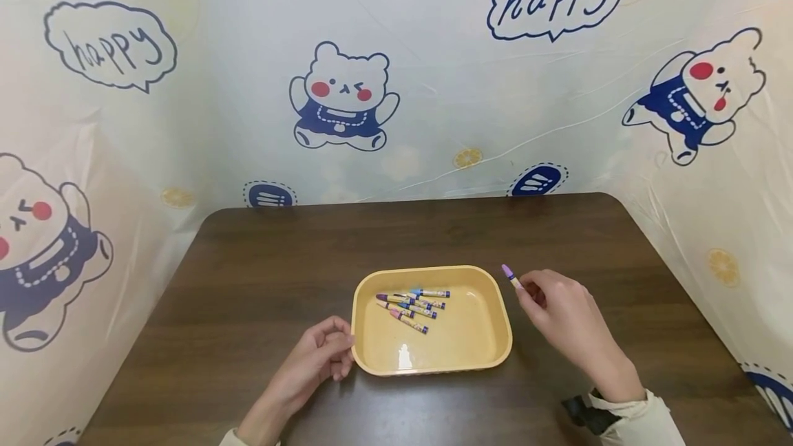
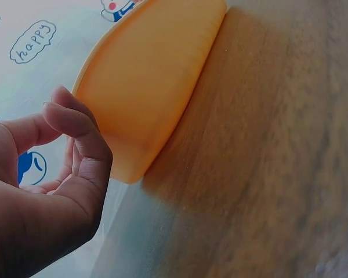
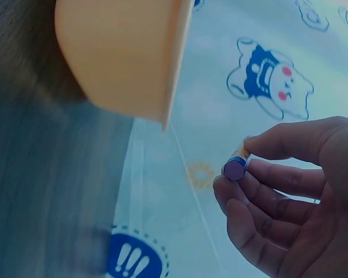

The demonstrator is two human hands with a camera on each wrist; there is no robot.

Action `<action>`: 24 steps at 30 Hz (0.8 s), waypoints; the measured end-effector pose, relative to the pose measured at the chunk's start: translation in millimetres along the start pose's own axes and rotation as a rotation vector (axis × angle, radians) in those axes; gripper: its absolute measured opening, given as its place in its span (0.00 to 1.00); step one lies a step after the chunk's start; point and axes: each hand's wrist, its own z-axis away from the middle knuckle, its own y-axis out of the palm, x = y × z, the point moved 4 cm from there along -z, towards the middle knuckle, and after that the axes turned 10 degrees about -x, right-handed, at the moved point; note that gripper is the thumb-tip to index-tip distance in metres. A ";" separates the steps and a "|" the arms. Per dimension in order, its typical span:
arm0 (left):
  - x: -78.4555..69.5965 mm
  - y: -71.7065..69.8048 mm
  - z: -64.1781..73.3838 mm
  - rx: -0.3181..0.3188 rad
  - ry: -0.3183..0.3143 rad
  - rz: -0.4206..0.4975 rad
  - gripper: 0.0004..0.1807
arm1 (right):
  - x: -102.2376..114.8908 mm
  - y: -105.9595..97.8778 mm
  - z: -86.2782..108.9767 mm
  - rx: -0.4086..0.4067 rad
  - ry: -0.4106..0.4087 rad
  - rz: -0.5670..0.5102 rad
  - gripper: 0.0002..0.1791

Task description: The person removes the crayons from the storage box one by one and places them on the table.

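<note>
A yellow tray (image 1: 455,353) stands on the table, and several crayons (image 1: 411,322) lie loosely in its left half, in purple, blue, pink and pale shades. At the tray's left end is my left hand (image 1: 319,356), with curled fingers and thumb holding the rim; the left wrist view shows this hand (image 2: 69,168) against the tray's outer wall (image 2: 156,69). My right hand (image 1: 566,308) is raised just off the tray's right side. Between thumb and fingertips it pinches a purple crayon (image 1: 509,272), tip pointing up and away. In the right wrist view the crayon's flat purple end (image 3: 234,169) faces the camera.
The dark brown wooden table (image 1: 260,253) has rounded far corners. A pale cloth (image 1: 434,88) printed with bears and speech bubbles hangs behind it and along both sides. A black strap (image 1: 591,415) is on my right wrist by the sleeve.
</note>
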 end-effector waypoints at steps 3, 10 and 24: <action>0.2 -0.1 0.3 -0.002 -0.002 0.000 0.08 | -11.8 -1.0 2.0 -0.025 0.026 -0.007 0.03; -0.5 0.3 0.4 -0.004 -0.003 -0.004 0.07 | -43.0 9.7 8.0 -0.013 0.103 -0.019 0.02; 0.0 -0.3 0.4 -0.010 -0.003 -0.010 0.07 | -77.9 40.0 26.2 0.137 0.270 -0.036 0.04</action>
